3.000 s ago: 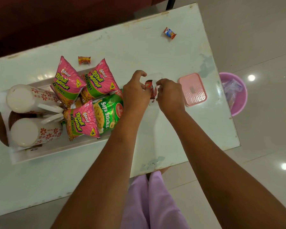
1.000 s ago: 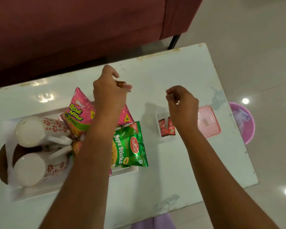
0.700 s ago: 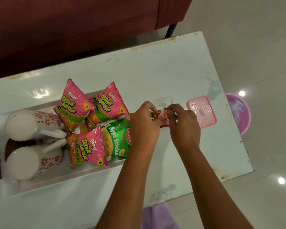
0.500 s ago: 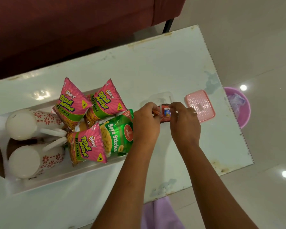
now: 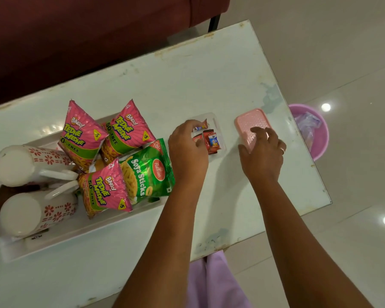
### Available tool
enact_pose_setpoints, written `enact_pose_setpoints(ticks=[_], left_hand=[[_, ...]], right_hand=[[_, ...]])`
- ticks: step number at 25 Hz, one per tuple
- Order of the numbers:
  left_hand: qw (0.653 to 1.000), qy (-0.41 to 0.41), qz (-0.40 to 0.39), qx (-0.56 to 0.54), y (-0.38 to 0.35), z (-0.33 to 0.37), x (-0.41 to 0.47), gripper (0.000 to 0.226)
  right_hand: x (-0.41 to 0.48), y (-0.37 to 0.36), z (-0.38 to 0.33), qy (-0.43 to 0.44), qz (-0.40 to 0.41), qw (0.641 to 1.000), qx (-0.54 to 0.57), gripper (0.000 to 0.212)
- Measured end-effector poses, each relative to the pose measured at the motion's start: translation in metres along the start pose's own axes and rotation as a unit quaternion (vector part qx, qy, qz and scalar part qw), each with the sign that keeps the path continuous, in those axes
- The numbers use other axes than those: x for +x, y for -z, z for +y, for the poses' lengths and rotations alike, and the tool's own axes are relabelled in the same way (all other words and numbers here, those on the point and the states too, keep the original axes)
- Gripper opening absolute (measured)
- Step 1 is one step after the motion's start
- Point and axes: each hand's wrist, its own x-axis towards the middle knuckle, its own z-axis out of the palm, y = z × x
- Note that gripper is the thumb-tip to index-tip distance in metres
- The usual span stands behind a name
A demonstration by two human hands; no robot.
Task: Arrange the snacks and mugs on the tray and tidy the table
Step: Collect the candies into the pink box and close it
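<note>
A white tray (image 5: 80, 235) on the left of the table holds two flowered mugs (image 5: 20, 165) lying on their sides, three pink snack packets (image 5: 82, 134) and a green Soya Sticks packet (image 5: 149, 172). Right of the tray stands a small clear box (image 5: 220, 138) with several small candies (image 5: 211, 141) in it. My left hand (image 5: 187, 150) rests on the box's left side, fingers bent over the candies. My right hand (image 5: 262, 154) grips the near edge of the pink lid (image 5: 251, 123), which lies flat beside the box.
The white table (image 5: 187, 81) ends just right of the lid, its edge chipped. A pink waste bin (image 5: 313, 132) with a plastic bag stands on the floor past that edge. A dark red sofa (image 5: 76, 30) runs along the far side.
The loose candies from the table top are now in the clear box. My right hand has left the box and moved right onto the pink lid. My left hand stays at the box.
</note>
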Motion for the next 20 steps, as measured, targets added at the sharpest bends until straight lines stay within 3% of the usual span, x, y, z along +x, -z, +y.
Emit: enact_pose_setpoints(ticks=[4,9,12,14,16,18,20], left_hand=[[0.976,0.156,0.043,-0.147,-0.006,-0.001,-0.010,0.039],[0.940,0.254,0.024,-0.225,-0.009,-0.003,-0.009,0.043],[0.926,0.275,0.033,-0.255,-0.008,0.004,-0.011,0.039],[0.919,0.284,0.029,-0.272,-0.008,0.006,-0.010,0.031],[0.915,0.284,0.029,-0.286,-0.008,0.005,-0.008,0.021],[0.927,0.278,0.032,-0.251,-0.009,0.004,-0.006,0.029],[0.940,0.263,0.019,-0.216,-0.011,0.001,-0.004,0.023]], right_hand=[[0.020,-0.006,0.007,-0.002,-0.021,0.998,-0.051,0.057],[0.038,0.016,-0.003,0.013,-0.045,0.999,-0.022,0.069],[0.032,0.038,-0.025,-0.027,-0.070,0.986,0.148,0.067],[0.016,0.040,-0.044,-0.009,-0.082,0.979,0.186,0.070],[-0.006,0.028,-0.057,0.034,-0.093,0.987,0.129,0.075],[-0.020,0.013,-0.064,0.056,-0.100,0.992,0.052,0.081],[-0.024,0.004,-0.066,0.062,-0.091,0.994,0.006,0.081]])
